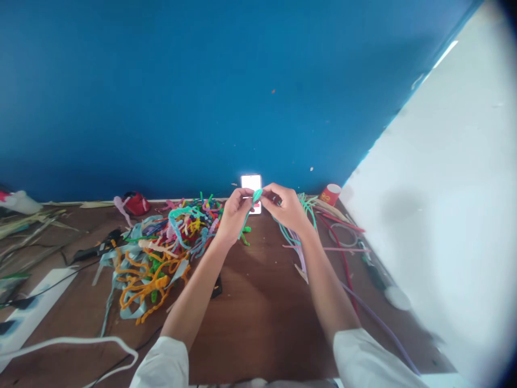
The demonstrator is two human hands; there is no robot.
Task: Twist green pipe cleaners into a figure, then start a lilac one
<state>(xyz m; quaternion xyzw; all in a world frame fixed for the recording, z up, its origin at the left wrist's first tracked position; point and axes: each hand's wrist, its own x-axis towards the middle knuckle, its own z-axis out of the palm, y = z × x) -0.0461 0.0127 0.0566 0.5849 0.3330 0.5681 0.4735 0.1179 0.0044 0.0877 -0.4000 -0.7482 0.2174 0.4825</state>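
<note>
Between my two hands is a green pipe cleaner (257, 195), bent into a small leaf-like loop at its top. My left hand (237, 213) pinches it from the left, with a green length hanging below the fingers. From the right, my right hand (285, 203) closes its fingertips at the loop's edge. Behind the hands a phone (251, 182) with a lit screen leans upright against the wall, partly covered by them. Loose mint-green pipe cleaners (309, 203) lie just beyond my right wrist.
A heap of coloured pipe cleaners (161, 269) spreads over the table's left side. A white power strip (44, 302) and white cable (81, 340) lie at the near left. A red paper cup (330, 194) stands at the back right. A blue wall (242, 97) rises behind.
</note>
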